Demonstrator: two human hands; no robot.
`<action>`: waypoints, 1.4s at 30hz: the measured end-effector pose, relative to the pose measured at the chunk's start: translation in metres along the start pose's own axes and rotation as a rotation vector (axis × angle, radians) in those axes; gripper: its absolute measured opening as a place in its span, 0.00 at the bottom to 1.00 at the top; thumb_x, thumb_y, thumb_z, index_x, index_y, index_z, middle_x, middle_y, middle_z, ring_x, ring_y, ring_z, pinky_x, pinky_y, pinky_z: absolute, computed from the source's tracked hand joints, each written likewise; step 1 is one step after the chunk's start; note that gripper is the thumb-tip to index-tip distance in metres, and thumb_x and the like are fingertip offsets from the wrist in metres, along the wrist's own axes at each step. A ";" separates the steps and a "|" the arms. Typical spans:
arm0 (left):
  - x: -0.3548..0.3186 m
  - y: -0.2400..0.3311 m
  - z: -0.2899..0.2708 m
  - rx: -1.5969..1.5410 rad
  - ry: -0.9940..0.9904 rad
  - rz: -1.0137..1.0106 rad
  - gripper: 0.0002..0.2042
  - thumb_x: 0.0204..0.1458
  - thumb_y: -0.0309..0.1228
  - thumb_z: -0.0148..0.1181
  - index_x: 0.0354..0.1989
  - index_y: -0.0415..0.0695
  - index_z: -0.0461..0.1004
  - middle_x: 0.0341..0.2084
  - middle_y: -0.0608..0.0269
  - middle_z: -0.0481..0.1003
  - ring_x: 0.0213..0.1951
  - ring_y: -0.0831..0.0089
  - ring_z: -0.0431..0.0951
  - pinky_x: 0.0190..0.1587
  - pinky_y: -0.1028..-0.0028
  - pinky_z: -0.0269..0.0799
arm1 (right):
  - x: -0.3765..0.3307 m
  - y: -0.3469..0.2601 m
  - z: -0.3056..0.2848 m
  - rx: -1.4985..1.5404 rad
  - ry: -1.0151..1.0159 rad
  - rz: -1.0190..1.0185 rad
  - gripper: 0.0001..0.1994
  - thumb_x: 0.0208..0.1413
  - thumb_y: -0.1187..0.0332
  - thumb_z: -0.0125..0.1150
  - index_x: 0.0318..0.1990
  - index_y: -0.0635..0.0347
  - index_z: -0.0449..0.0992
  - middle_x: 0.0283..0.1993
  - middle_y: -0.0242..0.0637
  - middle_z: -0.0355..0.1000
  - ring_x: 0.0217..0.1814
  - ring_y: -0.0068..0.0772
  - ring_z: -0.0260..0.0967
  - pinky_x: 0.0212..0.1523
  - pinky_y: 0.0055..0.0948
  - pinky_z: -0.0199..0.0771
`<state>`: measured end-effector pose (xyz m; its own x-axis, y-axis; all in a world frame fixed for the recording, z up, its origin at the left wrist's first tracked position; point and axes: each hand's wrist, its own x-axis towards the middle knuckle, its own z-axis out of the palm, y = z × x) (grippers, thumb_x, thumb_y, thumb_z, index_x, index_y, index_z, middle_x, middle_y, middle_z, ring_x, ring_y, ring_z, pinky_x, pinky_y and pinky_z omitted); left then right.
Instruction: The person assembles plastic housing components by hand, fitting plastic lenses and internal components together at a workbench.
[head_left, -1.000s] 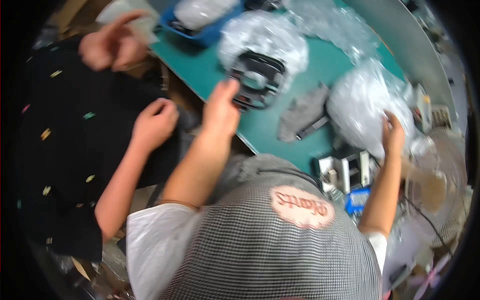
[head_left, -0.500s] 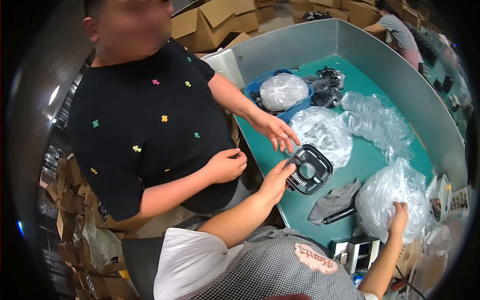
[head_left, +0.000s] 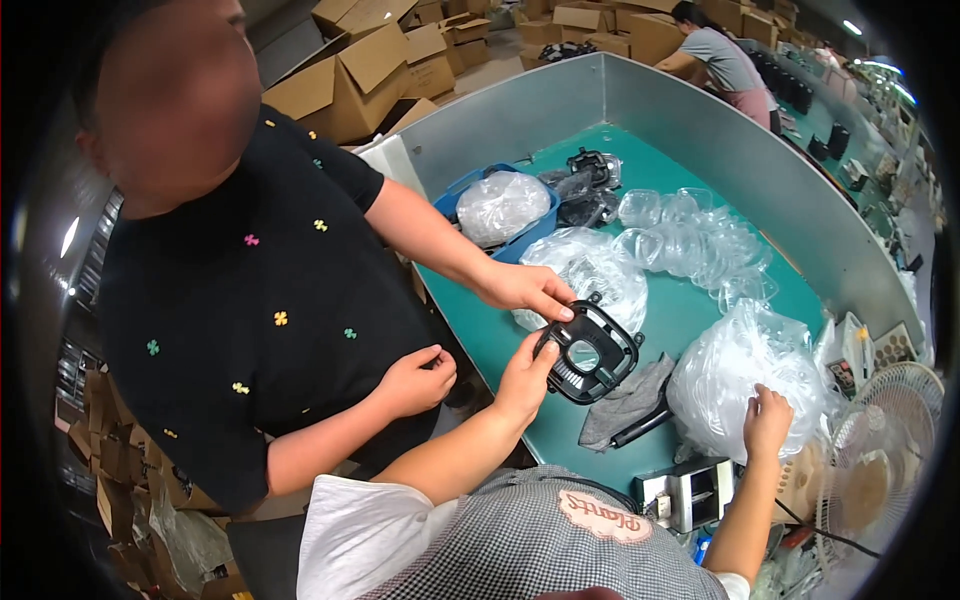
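My left hand (head_left: 524, 380) grips the near-left edge of a black square plastic housing (head_left: 608, 378) that has an opening in its middle and small tabs at the rim. A co-worker's hand (head_left: 525, 288) touches the same housing at its upper left corner, thumb on top. My right hand (head_left: 768, 422) is in front of a clear plastic bag (head_left: 728, 365), with its fingers loosely apart and nothing visible in them. A grey cloth (head_left: 625, 405) and a black-handled tool (head_left: 642, 424) lie between the housing and that bag.
A blue basket (head_left: 530, 238) holds a wrapped bundle on the green table (head_left: 505, 330). Clear plastic covers (head_left: 690, 240) and another bag (head_left: 590, 265) lie nearby. A metal wall (head_left: 700, 115) borders the table. A fan (head_left: 880, 450) stands at right; the co-worker stands at left.
The co-worker's hand has come down onto the housing, which has turned slightly in my left hand. My right hand has drawn back from the bag's surface. The whole view has shifted.
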<state>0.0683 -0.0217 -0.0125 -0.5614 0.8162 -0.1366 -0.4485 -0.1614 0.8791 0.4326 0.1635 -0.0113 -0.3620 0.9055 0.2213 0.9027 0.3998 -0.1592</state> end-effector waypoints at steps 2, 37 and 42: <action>0.001 0.006 0.010 -0.039 -0.004 0.038 0.18 0.64 0.31 0.48 0.58 0.33 0.63 0.46 0.63 0.71 0.47 0.80 0.68 0.52 0.79 0.63 | -0.001 0.001 -0.001 -0.015 0.130 -0.070 0.12 0.48 0.74 0.60 0.42 0.58 0.77 0.34 0.42 0.73 0.40 0.46 0.69 0.45 0.44 0.65; -0.040 -0.015 0.073 -0.024 0.027 0.187 0.12 0.65 0.33 0.46 0.51 0.40 0.67 0.39 0.62 0.72 0.40 0.75 0.74 0.43 0.72 0.73 | -0.009 0.020 0.011 0.290 0.373 -0.063 0.07 0.48 0.65 0.66 0.34 0.54 0.82 0.31 0.39 0.75 0.37 0.44 0.71 0.40 0.39 0.71; -0.040 -0.032 0.084 0.006 -0.072 0.101 0.11 0.65 0.32 0.45 0.50 0.39 0.67 0.39 0.62 0.72 0.39 0.74 0.74 0.43 0.72 0.73 | -0.013 0.026 0.031 0.208 0.304 -0.063 0.10 0.47 0.64 0.67 0.38 0.53 0.82 0.41 0.39 0.76 0.46 0.45 0.72 0.46 0.39 0.72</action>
<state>0.1634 -0.0025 0.0031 -0.5523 0.8335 -0.0142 -0.3878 -0.2419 0.8894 0.4535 0.1663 -0.0482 -0.3016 0.8068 0.5080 0.8027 0.5024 -0.3214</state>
